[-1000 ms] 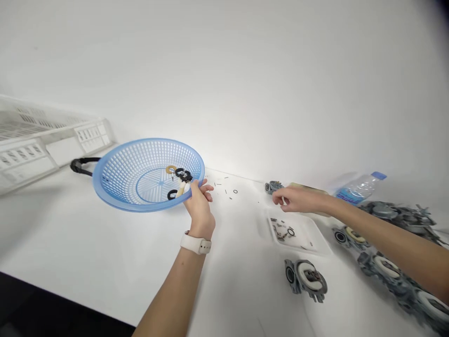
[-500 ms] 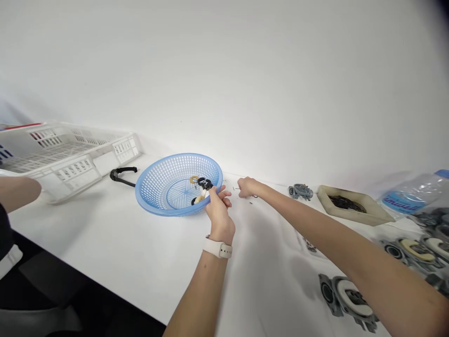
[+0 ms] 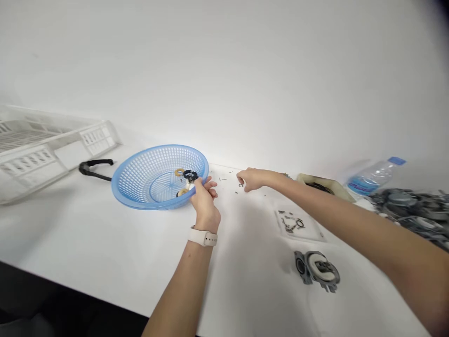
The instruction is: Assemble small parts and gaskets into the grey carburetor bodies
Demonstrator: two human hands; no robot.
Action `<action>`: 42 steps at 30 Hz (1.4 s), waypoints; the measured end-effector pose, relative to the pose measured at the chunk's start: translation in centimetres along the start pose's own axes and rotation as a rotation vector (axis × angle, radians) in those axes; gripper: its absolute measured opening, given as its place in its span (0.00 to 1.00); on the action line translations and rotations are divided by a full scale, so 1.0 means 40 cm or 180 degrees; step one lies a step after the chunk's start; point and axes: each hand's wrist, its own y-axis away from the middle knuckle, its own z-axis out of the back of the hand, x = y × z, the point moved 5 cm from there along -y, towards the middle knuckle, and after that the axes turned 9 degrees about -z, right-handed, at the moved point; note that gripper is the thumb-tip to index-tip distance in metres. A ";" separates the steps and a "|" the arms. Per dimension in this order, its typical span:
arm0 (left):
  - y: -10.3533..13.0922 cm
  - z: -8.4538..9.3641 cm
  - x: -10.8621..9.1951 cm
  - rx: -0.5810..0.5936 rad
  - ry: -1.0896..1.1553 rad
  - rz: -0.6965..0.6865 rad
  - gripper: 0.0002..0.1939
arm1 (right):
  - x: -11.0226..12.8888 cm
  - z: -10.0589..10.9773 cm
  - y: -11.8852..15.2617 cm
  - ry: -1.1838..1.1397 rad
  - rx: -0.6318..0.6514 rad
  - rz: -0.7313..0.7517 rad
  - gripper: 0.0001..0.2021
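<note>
My left hand point(image 3: 205, 202), with a white watch at the wrist, is closed on the near right rim of a blue plastic basket point(image 3: 159, 205). The basket tilts slightly. Inside lie yellow, black and white ring-like parts point(image 3: 189, 175), partly hidden by my thumb. Beyond the basket, my right hand point(image 3: 253, 179) is low over the white table, its thumb and index finger pinched around a small black O-ring point(image 3: 241, 185). Whether the ring is off the tabletop I cannot tell. Several tiny pins point(image 3: 223, 179) lie between my hands.
A clear tray point(image 3: 301, 225) of small parts and a grey metal housing point(image 3: 317, 269) sit at right. Behind my right forearm are a cream box point(image 3: 336, 187), a water bottle point(image 3: 373, 179) and piled metal parts point(image 3: 414, 208). A white crate point(image 3: 59, 150) and black handle point(image 3: 94, 169) stand left.
The view has swung to the right. My right hand has moved right over the table to the O-ring. My left hand keeps its hold on the basket rim.
</note>
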 end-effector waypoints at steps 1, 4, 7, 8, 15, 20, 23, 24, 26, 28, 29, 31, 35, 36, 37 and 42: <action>0.000 0.001 0.003 -0.0004 -0.0004 0.0021 0.12 | -0.040 -0.015 0.037 0.0008 0.0107 0.0048 0.15; 0.000 0.003 0.012 -0.0007 0.0001 0.0093 0.12 | -0.153 -0.072 0.161 0.0024 0.0417 0.0119 0.12; 0.003 0.003 0.016 0.0005 0.0010 0.0132 0.11 | -0.227 -0.107 0.244 0.0020 0.0519 0.0051 0.09; 0.004 0.003 0.016 0.0008 0.0012 0.0130 0.11 | -0.237 -0.106 0.253 0.0000 0.0440 0.0056 0.09; -0.009 0.007 0.003 -0.0009 0.0019 -0.0040 0.12 | -0.080 0.010 0.106 -0.0004 -0.0636 0.0638 0.08; -0.029 0.015 -0.005 -0.0073 0.0012 -0.0145 0.12 | 0.155 0.049 -0.051 0.0472 -0.1047 0.1103 0.15; -0.035 0.018 -0.012 -0.0062 0.0023 -0.0178 0.12 | 0.250 0.042 -0.113 0.0762 -0.0990 0.1207 0.15; -0.037 0.019 -0.014 -0.0067 0.0028 -0.0185 0.12 | 0.269 0.039 -0.127 0.0848 -0.0951 0.1224 0.15; -0.039 0.021 -0.019 -0.0091 0.0043 -0.0190 0.12 | 0.291 0.031 -0.143 0.1005 -0.0872 0.1255 0.16; -0.042 0.022 -0.021 -0.0117 0.0066 -0.0176 0.12 | 0.299 0.026 -0.149 0.1132 -0.0816 0.1289 0.16; -0.043 0.022 -0.022 -0.0130 0.0080 -0.0164 0.12 | 0.300 0.025 -0.149 0.1186 -0.0791 0.1297 0.16; -0.044 0.021 -0.022 -0.0154 0.0111 -0.0138 0.11 | 0.297 0.025 -0.147 0.1268 -0.0745 0.1281 0.16; -0.042 0.019 -0.023 -0.0168 0.0158 -0.0099 0.11 | 0.291 0.034 -0.141 0.1325 -0.0676 0.1177 0.16; -0.042 0.018 -0.023 -0.0167 0.0164 -0.0093 0.11 | 0.290 0.037 -0.140 0.1321 -0.0667 0.1153 0.16; -0.041 0.018 -0.023 -0.0169 0.0166 -0.0087 0.12 | 0.290 0.039 -0.139 0.1313 -0.0662 0.1134 0.16; -0.038 0.018 -0.023 -0.0165 0.0147 -0.0072 0.11 | 0.292 0.042 -0.133 0.1207 -0.0658 0.1083 0.16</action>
